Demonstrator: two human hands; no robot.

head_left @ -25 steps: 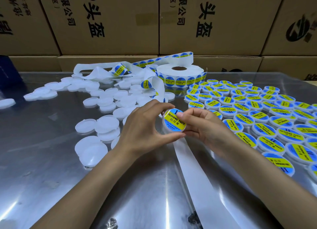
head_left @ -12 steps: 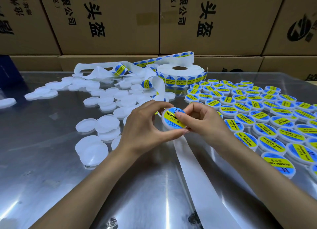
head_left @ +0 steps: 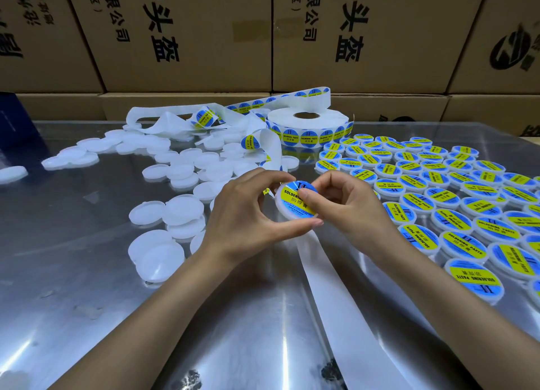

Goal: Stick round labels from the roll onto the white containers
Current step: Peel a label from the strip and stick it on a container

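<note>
A white round container (head_left: 292,204) with a blue and yellow label on its face is held tilted above the metal table (head_left: 87,316). My left hand (head_left: 248,214) grips its rim from the left with thumb below and fingers above. My right hand (head_left: 344,202) holds it from the right, the thumb pressing on the label. The label roll (head_left: 306,128) lies flat at the back centre, its strip looping to the left. Several unlabelled white containers (head_left: 181,208) lie scattered to the left. Several labelled containers (head_left: 438,191) stand in rows on the right.
Spent white backing strip (head_left: 336,302) runs from under my hands toward the near edge. Cardboard boxes (head_left: 190,38) form a wall behind the table. A dark blue object (head_left: 17,120) stands at the far left edge.
The container has tilted and turned slightly in my hands, and my right thumb has slid over the label. The camera view has shifted a little.
</note>
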